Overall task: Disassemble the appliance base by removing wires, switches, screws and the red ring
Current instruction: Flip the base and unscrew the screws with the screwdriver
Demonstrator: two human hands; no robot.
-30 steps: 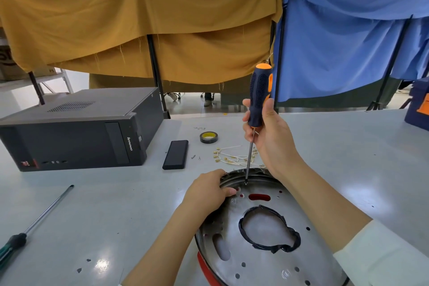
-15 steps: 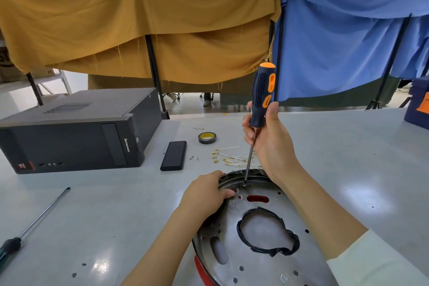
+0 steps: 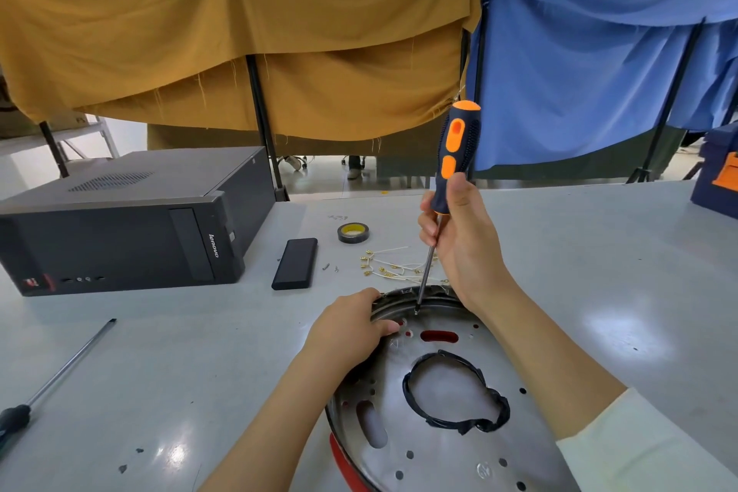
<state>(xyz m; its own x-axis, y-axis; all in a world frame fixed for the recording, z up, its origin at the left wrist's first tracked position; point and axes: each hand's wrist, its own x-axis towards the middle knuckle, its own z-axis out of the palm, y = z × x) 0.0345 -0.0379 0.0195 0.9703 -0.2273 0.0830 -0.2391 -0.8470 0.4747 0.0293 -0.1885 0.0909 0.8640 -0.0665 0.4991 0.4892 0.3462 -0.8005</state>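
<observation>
Base (image 3: 447, 447) at 6 o'clock on table (image 3: 599, 272), left hand (image 3: 351, 326) gripping its 11 o'clock rim, right hand (image 3: 463, 240) clamped on screwdriver (image 3: 453, 168): screw removal under way, next needing steady downward turning

Round metal appliance base (image 3: 447, 447) flat above red ring (image 3: 343, 463)

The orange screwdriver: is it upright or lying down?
Nearly upright: the right hand holds the screwdriver, tip down on the metal base.

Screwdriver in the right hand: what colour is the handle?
Black with orange inserts and an orange cap, on the screwdriver in the head view.
</observation>
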